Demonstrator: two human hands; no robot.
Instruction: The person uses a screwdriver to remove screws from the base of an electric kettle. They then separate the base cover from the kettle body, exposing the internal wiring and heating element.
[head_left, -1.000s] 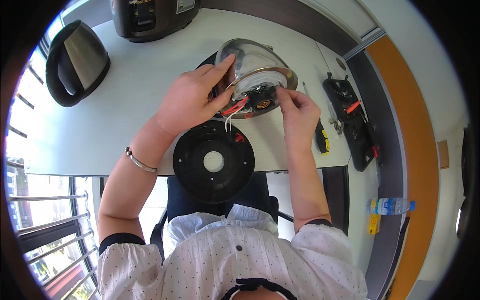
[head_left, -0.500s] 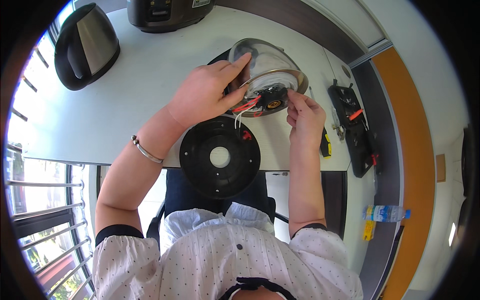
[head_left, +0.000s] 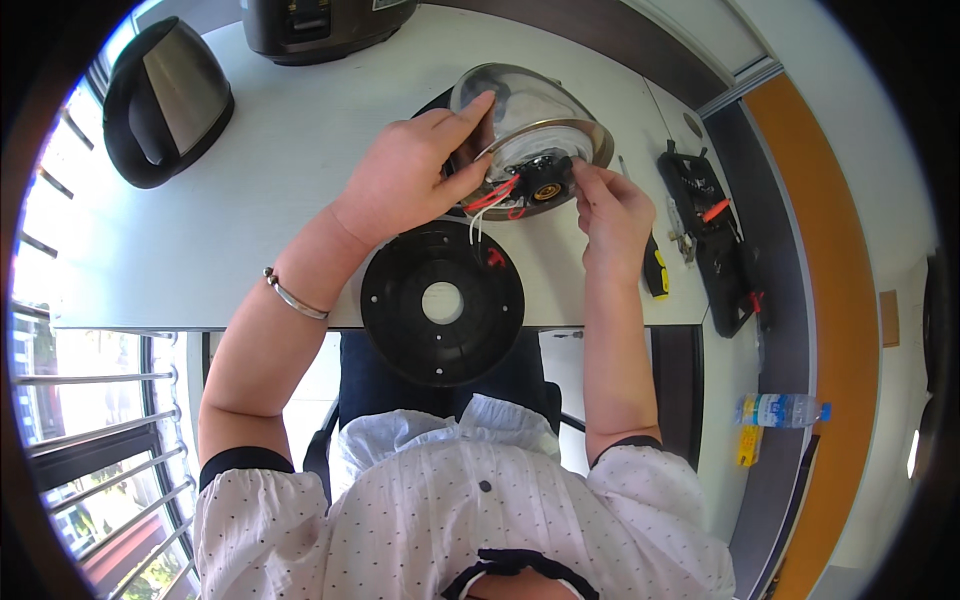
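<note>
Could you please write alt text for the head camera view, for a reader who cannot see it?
A person's left hand steadies an overturned steel kettle body on a white table while the right hand touches its black underside connector. A round black base plate lies nearer the person.

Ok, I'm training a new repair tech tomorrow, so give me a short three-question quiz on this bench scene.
1. True or false: the left hand grips the steel kettle body.
2. What lies on the table edge just below the hands? A) black round base plate B) green bowl C) laptop
3. Fill in: the right hand touches the kettle body's underside near the red and ___ wires.

Key: 1 true; 2 A, the black round base plate; 3 white.
</note>
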